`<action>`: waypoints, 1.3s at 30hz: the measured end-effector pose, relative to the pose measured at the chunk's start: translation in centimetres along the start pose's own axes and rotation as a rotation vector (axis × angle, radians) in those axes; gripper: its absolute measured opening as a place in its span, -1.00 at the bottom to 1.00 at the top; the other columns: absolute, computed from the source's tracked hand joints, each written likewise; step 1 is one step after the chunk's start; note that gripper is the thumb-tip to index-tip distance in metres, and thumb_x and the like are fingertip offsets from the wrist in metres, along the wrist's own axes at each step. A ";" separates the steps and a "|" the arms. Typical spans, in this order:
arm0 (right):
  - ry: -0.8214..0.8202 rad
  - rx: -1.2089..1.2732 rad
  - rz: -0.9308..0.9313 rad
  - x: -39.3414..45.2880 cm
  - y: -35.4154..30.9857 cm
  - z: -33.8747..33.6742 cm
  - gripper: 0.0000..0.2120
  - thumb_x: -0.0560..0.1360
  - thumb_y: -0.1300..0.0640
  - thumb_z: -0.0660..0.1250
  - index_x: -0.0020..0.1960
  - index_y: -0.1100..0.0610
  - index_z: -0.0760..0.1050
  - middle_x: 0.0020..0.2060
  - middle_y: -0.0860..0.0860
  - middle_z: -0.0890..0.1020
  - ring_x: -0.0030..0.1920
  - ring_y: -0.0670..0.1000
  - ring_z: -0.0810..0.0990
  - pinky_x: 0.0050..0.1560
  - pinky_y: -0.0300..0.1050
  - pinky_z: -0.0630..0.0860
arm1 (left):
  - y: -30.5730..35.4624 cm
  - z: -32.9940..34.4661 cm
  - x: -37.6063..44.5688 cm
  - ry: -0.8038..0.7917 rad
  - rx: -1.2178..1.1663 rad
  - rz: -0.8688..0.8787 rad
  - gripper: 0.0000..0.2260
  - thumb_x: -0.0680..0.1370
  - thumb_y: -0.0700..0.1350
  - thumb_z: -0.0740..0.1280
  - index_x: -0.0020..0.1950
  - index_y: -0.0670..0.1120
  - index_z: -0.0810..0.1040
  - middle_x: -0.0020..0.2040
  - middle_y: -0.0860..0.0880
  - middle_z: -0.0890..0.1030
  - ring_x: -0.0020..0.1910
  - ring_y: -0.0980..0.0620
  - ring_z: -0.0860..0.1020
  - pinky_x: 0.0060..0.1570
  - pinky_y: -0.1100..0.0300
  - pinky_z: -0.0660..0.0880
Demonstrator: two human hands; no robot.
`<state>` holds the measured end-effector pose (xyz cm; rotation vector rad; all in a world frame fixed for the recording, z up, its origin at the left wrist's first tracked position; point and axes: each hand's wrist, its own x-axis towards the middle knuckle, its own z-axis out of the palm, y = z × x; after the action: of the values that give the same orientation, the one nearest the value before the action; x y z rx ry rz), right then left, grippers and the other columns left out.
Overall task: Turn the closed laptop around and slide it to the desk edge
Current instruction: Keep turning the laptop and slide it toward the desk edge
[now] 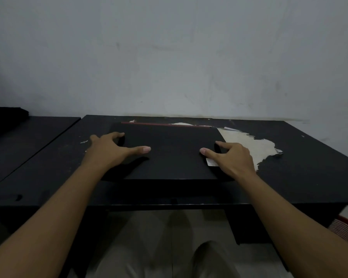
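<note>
A closed black laptop (173, 141) lies flat on a black desk (301, 177), with a thin red strip along its far edge. My left hand (111, 151) grips the laptop's left side, thumb stretched across the lid and fingers curled over the edge. At the laptop's right side my right hand (231, 157) holds on the same way, thumb on the lid, fingers around the edge. A small white sticker shows under my right thumb. The laptop's near edge lies a short way back from the desk's front edge.
The desk's surface is peeled to a pale patch (249, 143) right of the laptop. A second dark table (28, 141) adjoins on the left, with a dark object (4, 121) on it. A wall rises just behind. A red-striped object (346, 229) sits low at right.
</note>
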<state>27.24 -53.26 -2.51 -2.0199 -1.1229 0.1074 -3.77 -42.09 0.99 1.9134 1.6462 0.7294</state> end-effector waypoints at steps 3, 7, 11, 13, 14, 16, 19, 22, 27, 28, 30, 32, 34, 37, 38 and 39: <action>-0.010 0.005 0.014 -1.3 0.8 -0.1 -0.17 0.27 -0.49 0.45 0.39 -0.05 0.57 0.38 0.05 0.56 0.36 0.12 0.51 0.20 0.04 0.48 | -0.7 0.6 -1.1 -0.015 -0.034 0.012 0.04 0.07 0.52 0.51 0.49 0.15 0.47 0.59 -0.22 0.15 0.50 -0.31 0.33 0.39 -0.20 0.35; -0.025 -0.001 0.038 -2.5 1.6 0.1 -0.18 0.26 -0.49 0.46 0.37 -0.05 0.59 0.36 0.02 0.58 0.35 0.11 0.53 0.18 0.02 0.47 | -1.7 1.3 -1.7 -0.039 -0.042 0.008 0.04 0.08 0.52 0.51 0.49 0.12 0.47 0.60 -0.22 0.17 0.52 -0.29 0.30 0.40 -0.20 0.33; -0.056 -0.029 0.055 -2.8 2.0 0.5 -0.18 0.26 -0.50 0.45 0.38 -0.04 0.59 0.35 0.03 0.59 0.33 0.11 0.54 0.17 0.02 0.48 | -2.9 2.1 -1.4 -0.057 -0.064 -0.016 0.14 -0.06 0.62 0.46 0.45 0.14 0.51 0.57 -0.14 0.31 0.47 -0.23 0.39 0.39 -0.21 0.39; -0.065 -0.033 0.063 -2.9 2.0 0.8 -0.17 0.26 -0.50 0.45 0.37 -0.05 0.59 0.35 0.03 0.59 0.32 0.11 0.55 0.17 0.02 0.48 | -3.4 2.5 -1.1 -0.066 -0.070 -0.026 0.16 -0.09 0.64 0.45 0.44 0.13 0.51 0.55 -0.12 0.34 0.45 -0.22 0.41 0.39 -0.22 0.40; -0.068 -0.030 0.066 -2.9 2.1 1.0 -0.18 0.26 -0.50 0.45 0.37 -0.05 0.59 0.35 0.03 0.59 0.32 0.11 0.55 0.17 0.02 0.49 | -3.6 2.6 -0.9 -0.072 -0.069 -0.026 0.16 -0.08 0.64 0.45 0.44 0.12 0.52 0.54 -0.12 0.35 0.45 -0.21 0.41 0.39 -0.22 0.40; -0.072 -0.027 0.068 -2.9 2.1 1.2 -0.19 0.26 -0.48 0.46 0.37 -0.04 0.59 0.34 0.02 0.60 0.31 0.10 0.56 0.13 0.01 0.48 | -3.9 2.7 -0.7 -0.078 -0.063 -0.022 0.15 -0.07 0.63 0.45 0.43 0.11 0.53 0.54 -0.13 0.35 0.45 -0.20 0.42 0.38 -0.21 0.41; -0.074 -0.047 0.073 -2.7 2.0 1.5 -0.20 0.26 -0.48 0.46 0.36 -0.05 0.60 0.32 0.01 0.61 0.29 0.10 0.57 0.06 -0.01 0.46 | -4.4 2.9 -0.4 -0.091 -0.038 -0.016 0.14 -0.06 0.63 0.44 0.43 0.10 0.53 0.55 -0.15 0.32 0.47 -0.20 0.39 0.38 -0.20 0.41; -0.069 -0.074 0.068 -2.7 1.9 1.6 -0.21 0.28 -0.48 0.44 0.36 -0.05 0.59 0.32 0.01 0.61 0.29 0.09 0.57 0.04 -0.02 0.44 | -4.5 3.0 -0.3 -0.110 -0.016 -0.020 0.14 -0.05 0.63 0.45 0.45 0.11 0.51 0.57 -0.16 0.28 0.48 -0.21 0.37 0.39 -0.20 0.40; -0.135 -0.137 0.056 -2.7 1.9 1.3 -0.23 0.35 -0.47 0.40 0.43 -0.07 0.53 0.38 0.00 0.56 0.33 0.10 0.53 0.05 0.01 0.43 | -4.1 2.1 -0.1 -0.231 -0.023 -0.037 0.16 -0.01 0.55 0.53 0.52 0.10 0.45 0.62 -0.14 0.17 0.56 -0.19 0.26 0.48 -0.20 0.29; -0.167 -0.141 0.058 -2.6 1.9 1.2 -0.21 0.35 -0.48 0.39 0.45 -0.07 0.51 0.40 0.00 0.54 0.35 0.11 0.51 0.09 0.03 0.45 | -3.9 1.8 -0.1 -0.262 -0.039 -0.039 0.16 -0.01 0.53 0.55 0.53 0.09 0.45 0.63 -0.13 0.16 0.57 -0.18 0.24 0.50 -0.18 0.26; -0.245 -0.143 0.064 -2.5 1.9 0.8 -0.14 0.33 -0.50 0.38 0.51 -0.07 0.44 0.46 0.03 0.49 0.39 0.14 0.47 0.20 0.10 0.46 | -3.7 1.3 -0.2 -0.312 -0.061 -0.028 0.11 0.06 0.45 0.59 0.55 0.08 0.43 0.66 -0.09 0.15 0.60 -0.15 0.19 0.52 -0.12 0.19; -0.328 -0.128 0.072 -2.6 1.8 0.4 -0.01 0.26 -0.55 0.38 0.55 -0.07 0.37 0.51 0.04 0.42 0.44 0.16 0.42 0.31 0.13 0.41 | -3.9 0.9 -0.1 -0.346 -0.086 -0.019 0.03 0.13 0.37 0.61 0.54 0.07 0.44 0.65 -0.03 0.19 0.61 -0.10 0.19 0.51 -0.06 0.17; -0.402 -0.079 0.077 -2.9 1.7 -0.1 0.12 0.17 -0.58 0.42 0.59 -0.07 0.31 0.55 0.04 0.35 0.49 0.16 0.36 0.38 0.12 0.34 | -4.1 0.5 0.0 -0.362 -0.106 -0.028 0.00 0.11 0.36 0.63 0.50 0.07 0.50 0.62 0.00 0.28 0.56 -0.07 0.29 0.47 -0.02 0.23; -0.548 -0.068 0.068 -3.0 1.7 -0.9 0.26 0.05 -0.55 0.52 0.62 -0.14 0.19 0.61 0.04 0.19 0.54 0.19 0.26 0.42 0.14 0.30 | -4.3 0.0 -0.2 -0.383 -0.133 -0.025 0.00 0.02 0.38 0.66 0.42 0.09 0.57 0.55 0.00 0.40 0.44 -0.09 0.44 0.43 -0.02 0.33; -0.611 -0.096 0.063 -3.1 1.7 -1.1 0.29 0.03 -0.52 0.56 0.63 -0.19 0.13 0.62 0.05 0.11 0.56 0.21 0.20 0.44 0.18 0.29 | -4.4 0.0 -0.3 -0.388 -0.130 -0.012 -0.01 0.02 0.37 0.66 0.42 0.10 0.57 0.56 0.00 0.38 0.44 -0.09 0.44 0.43 -0.02 0.33; -0.669 -0.135 0.052 -3.2 1.7 -1.4 0.32 0.01 -0.47 0.60 0.63 -0.24 0.07 0.63 0.04 0.02 0.57 0.23 0.14 0.47 0.22 0.27 | -4.5 0.0 -0.4 -0.391 -0.132 0.001 -0.02 0.03 0.36 0.66 0.42 0.10 0.57 0.57 0.00 0.35 0.46 -0.09 0.41 0.44 -0.03 0.32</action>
<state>27.03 -56.94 -3.68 -2.1966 -1.5064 0.7998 -7.00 -41.87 -2.13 1.8245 1.3223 0.4170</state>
